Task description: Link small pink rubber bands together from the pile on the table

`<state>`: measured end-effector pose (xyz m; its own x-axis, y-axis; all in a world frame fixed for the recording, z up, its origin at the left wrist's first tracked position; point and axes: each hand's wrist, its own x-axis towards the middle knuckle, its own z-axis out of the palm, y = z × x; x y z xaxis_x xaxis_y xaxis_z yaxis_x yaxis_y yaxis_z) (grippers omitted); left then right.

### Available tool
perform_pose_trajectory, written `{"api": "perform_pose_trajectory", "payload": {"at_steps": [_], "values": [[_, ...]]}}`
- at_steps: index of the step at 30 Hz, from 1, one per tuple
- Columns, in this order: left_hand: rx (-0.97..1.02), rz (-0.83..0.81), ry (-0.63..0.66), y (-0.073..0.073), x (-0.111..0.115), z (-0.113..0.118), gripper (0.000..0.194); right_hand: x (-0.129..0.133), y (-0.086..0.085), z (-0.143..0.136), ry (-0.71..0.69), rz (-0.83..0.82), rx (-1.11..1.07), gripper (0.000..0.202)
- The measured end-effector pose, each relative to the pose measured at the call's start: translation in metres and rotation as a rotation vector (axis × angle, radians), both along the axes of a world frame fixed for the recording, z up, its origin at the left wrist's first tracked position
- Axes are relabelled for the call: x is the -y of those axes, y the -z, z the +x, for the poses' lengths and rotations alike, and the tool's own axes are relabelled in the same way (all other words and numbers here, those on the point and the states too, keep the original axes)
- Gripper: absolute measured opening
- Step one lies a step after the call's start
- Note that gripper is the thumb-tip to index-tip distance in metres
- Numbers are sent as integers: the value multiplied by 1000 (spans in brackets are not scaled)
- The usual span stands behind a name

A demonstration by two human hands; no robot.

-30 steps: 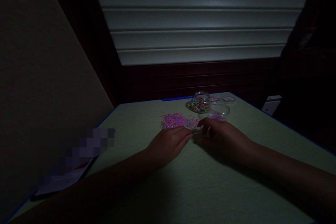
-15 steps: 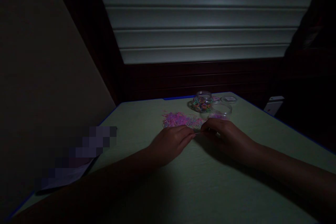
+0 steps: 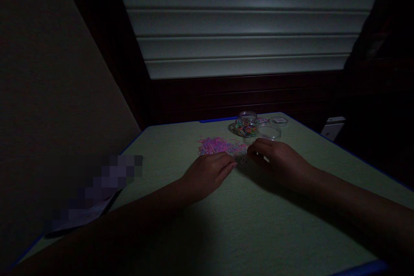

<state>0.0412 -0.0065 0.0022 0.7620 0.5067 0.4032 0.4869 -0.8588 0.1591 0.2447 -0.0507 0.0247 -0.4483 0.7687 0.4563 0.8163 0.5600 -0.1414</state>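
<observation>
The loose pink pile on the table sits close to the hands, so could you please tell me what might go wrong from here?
The left hand is right by the pile, so a sideways brush could scatter pieces. The right hand is close to the clear container, which a bump might shift or tip. The scene is dim, so the small loop seen between the hands could be lost from sight.

My one feed looks out from the wearer's head, facing forward and down across the table (image 3: 252,224). From here I have the left hand (image 3: 207,174) and right hand (image 3: 280,158) at middle range, near the centre, with the slatted panel (image 3: 249,23) farther off, across the top.
</observation>
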Motion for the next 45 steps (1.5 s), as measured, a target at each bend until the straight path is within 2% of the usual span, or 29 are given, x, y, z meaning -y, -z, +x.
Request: {"api": "perform_pose_trajectory", "payload": {"at_steps": [6, 11, 16, 20, 40, 45], "values": [[-20, -3, -4, -1, 0, 0, 21, -3, -14, 13, 109, 145, 127, 16], [-34, -1, -11, -1, -1, 0, 22, -5, -27, 26, 293, 280, 208, 21], [-35, 16, 3, 1, -2, -1, 23, -9, -28, 37, 463, 335, 323, 21], [-25, 25, 0, 2, -2, 0, 22, -12, -26, 44, 525, 330, 372, 22], [-41, -16, -16, -2, -1, 1, 23, -15, -23, 44, 529, 285, 410, 25], [-41, -8, -16, -1, -1, 0, 23, -9, -23, 31, 423, 279, 302, 26]]}}
